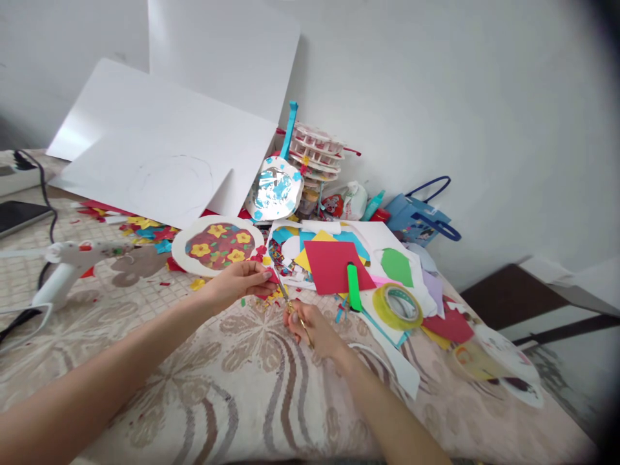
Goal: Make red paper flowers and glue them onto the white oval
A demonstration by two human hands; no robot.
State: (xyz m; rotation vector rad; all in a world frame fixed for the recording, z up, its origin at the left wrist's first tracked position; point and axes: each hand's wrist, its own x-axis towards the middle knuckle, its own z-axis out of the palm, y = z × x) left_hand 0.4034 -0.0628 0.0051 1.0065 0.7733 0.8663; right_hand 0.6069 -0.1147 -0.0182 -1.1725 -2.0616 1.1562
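Note:
My left hand [239, 284] pinches a small piece of red paper [271, 276] between thumb and fingers. In my right hand [312, 326] is a pair of scissors [285, 296], with fingers closed around the handles. The blades point up and left and meet the paper's edge; whether they are parted I cannot tell. Just behind my left hand lies a white wavy-edged board [181, 248] with yellow flowers on a dark red middle. A square of red paper [329, 265] rests right of the scissors, a green marker-like stick [354, 287] across its edge.
A white glue gun [62, 274] with a cable stands at left. Yellow tape [397, 306] lies at right among paper sheets. Behind are large white boards [159, 142], a blue-handled craft piece [274, 188], a tiered stand [317, 152] and a blue bag [416, 216]. Paper scraps litter the patterned cloth.

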